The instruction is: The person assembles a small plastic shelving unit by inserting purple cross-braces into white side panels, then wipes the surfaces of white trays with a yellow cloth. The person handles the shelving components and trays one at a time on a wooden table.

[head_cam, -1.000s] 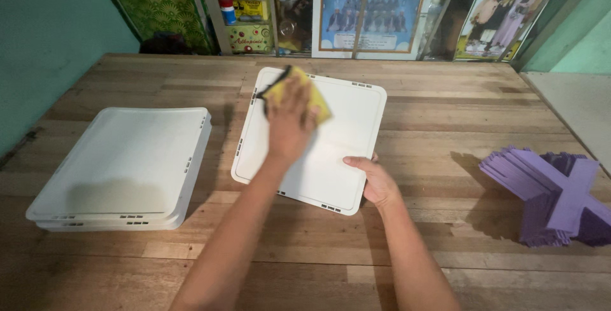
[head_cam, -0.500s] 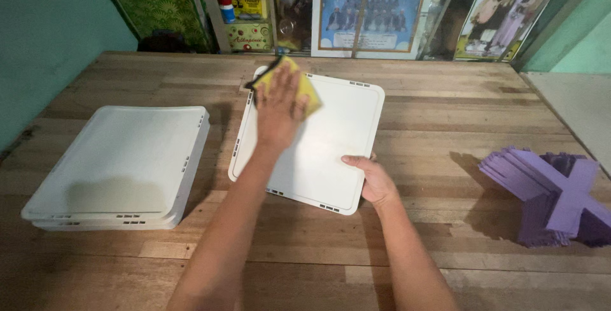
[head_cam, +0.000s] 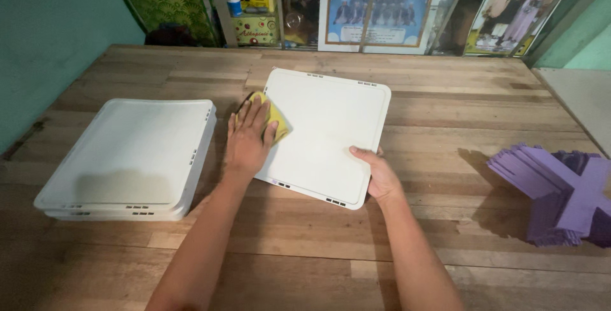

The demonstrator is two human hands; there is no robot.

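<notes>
Yellow sponge [head_cam: 275,119] under left hand [head_cam: 247,138], on white tray [head_cam: 326,130].

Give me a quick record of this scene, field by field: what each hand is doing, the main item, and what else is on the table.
left hand: flat on a yellow sponge, pressing it on the left edge of the white tray
right hand: gripping the white tray at its near right corner
white tray: lies flat, turned at a slight angle
surface: wooden table
left of tray: stack of white trays, apart from it
far right: pile of purple pieces
</notes>
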